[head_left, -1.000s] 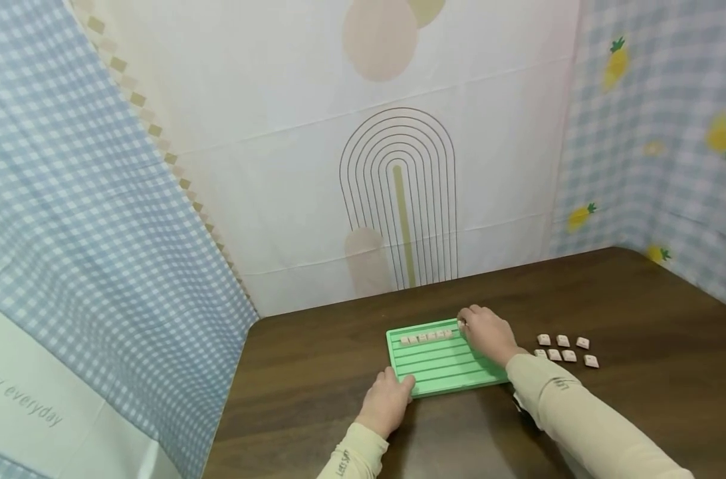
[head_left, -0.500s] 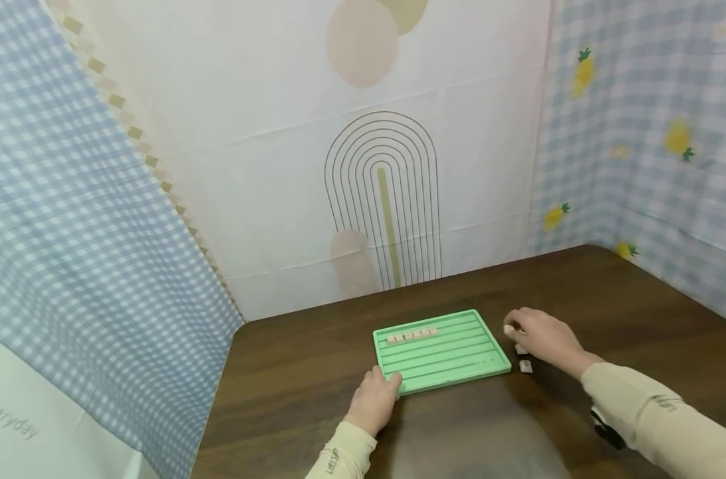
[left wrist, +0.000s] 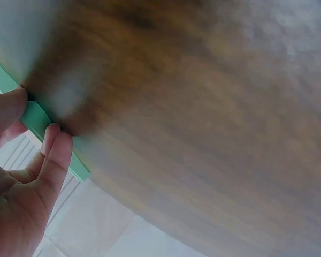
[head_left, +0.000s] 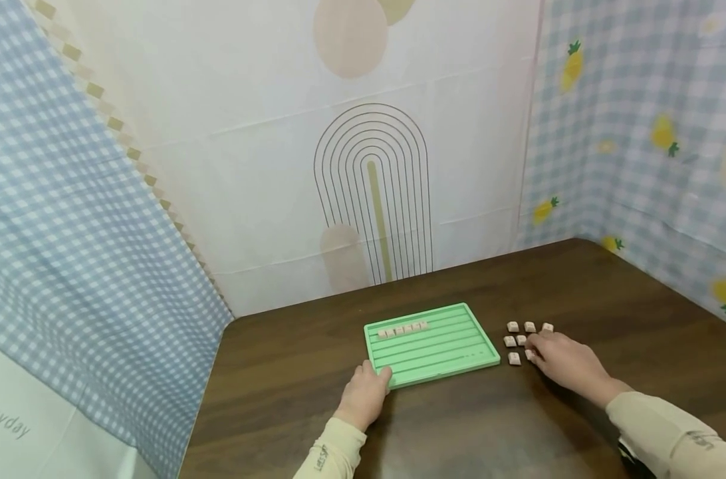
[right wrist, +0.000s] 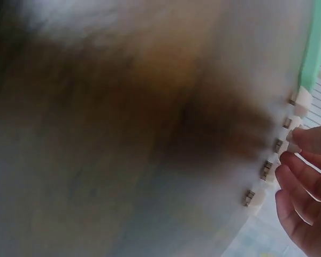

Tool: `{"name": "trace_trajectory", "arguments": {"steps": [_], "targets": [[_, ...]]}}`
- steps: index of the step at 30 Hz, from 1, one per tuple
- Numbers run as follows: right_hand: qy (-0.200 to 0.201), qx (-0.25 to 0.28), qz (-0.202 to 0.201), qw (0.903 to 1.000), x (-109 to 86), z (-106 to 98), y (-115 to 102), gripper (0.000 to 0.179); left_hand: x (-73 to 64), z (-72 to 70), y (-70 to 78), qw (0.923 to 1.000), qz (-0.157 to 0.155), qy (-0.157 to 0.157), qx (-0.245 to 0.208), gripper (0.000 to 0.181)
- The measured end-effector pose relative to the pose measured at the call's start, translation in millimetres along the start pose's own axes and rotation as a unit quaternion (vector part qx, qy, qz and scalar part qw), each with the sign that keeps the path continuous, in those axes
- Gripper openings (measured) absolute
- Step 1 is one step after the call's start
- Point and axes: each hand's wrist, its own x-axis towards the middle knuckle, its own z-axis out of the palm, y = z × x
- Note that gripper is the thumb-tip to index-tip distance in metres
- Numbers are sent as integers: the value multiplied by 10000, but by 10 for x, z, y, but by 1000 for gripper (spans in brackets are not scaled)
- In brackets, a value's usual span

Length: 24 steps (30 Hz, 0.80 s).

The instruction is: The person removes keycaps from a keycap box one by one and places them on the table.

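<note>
The pale green grooved tray (head_left: 441, 349) lies on the brown table, with a row of several white keycaps (head_left: 403, 330) in its upper left part. My left hand (head_left: 363, 394) holds the tray's near left corner; the left wrist view has thumb and fingers pinching its green edge (left wrist: 36, 119). Right of the tray, my right hand (head_left: 569, 366) reaches down among several loose white keycaps (head_left: 512, 326). In the right wrist view, its thumb and index finger pinch a small white keycap (right wrist: 293, 141), partly hidden by the fingers. Other keycaps (right wrist: 254, 198) stand in a line beside those fingers.
The dark wooden table (head_left: 459, 426) ends at a white patterned cloth (head_left: 267, 166) behind. Blue checked cloth hangs on the left (head_left: 100, 219) and, with pineapples, on the right (head_left: 626, 186).
My right hand has moved right, from the tray's far edge to the loose keycaps, with a small white piece at its fingertips on the way. The left hand stays on the tray's corner.
</note>
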Motion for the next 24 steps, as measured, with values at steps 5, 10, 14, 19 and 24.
{"name": "trace_trajectory", "arguments": {"steps": [5, 10, 14, 19, 24], "targets": [[331, -468, -250, 9980, 3, 44, -33, 6, -7, -17, -5, 9998, 91, 201, 20, 20], [329, -455, -269, 9981, 12, 62, -30, 7, -9, -38, -8, 9997, 73, 214, -28, 20], [26, -325, -149, 9994, 33, 52, -46, 13, -13, -43, -29, 9999, 11, 83, -75, 19], [-549, -165, 0, 9984, 60, -28, -33, 20, -7, -49, -33, 9998, -48, -66, -187, 17], [-920, -24, 174, 9956, 134, -154, -20, 23, 14, -55, -16, 9995, -107, -176, -231, 17]]}}
